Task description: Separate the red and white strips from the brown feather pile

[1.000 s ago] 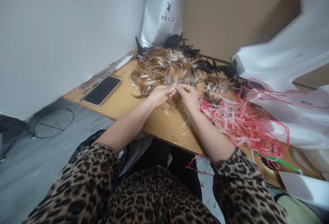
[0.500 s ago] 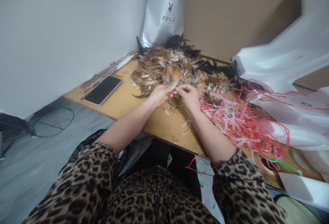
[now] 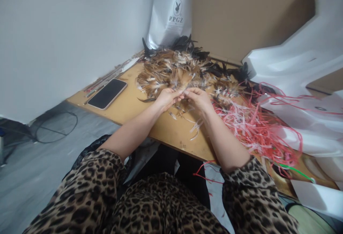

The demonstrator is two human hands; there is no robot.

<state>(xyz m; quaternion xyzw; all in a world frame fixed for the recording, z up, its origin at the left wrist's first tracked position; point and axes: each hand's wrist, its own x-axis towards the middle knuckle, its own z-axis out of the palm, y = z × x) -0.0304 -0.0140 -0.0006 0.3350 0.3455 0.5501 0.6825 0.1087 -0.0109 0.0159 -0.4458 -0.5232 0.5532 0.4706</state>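
A heap of brown, white and black feathers (image 3: 171, 70) covers the far part of a wooden table (image 3: 134, 103). My left hand (image 3: 166, 98) and my right hand (image 3: 198, 98) meet at the heap's near edge, fingertips pinched together on a small bunch of brown feathers (image 3: 182, 90). Both hands hover just above the tabletop. A few loose pale feathers (image 3: 195, 126) lie on the wood below my right wrist.
A tangle of red and pink strips (image 3: 252, 126) lies right of my right arm. A black phone (image 3: 107, 93) rests at the table's left, thin sticks (image 3: 107, 78) behind it. A white PPGZ bag (image 3: 171, 12) stands at the back, white foam sheets (image 3: 300, 66) at right.
My right hand has shifted slightly to the right and its wrist has turned a little. The left hand stays in place, pinched at the same spot.
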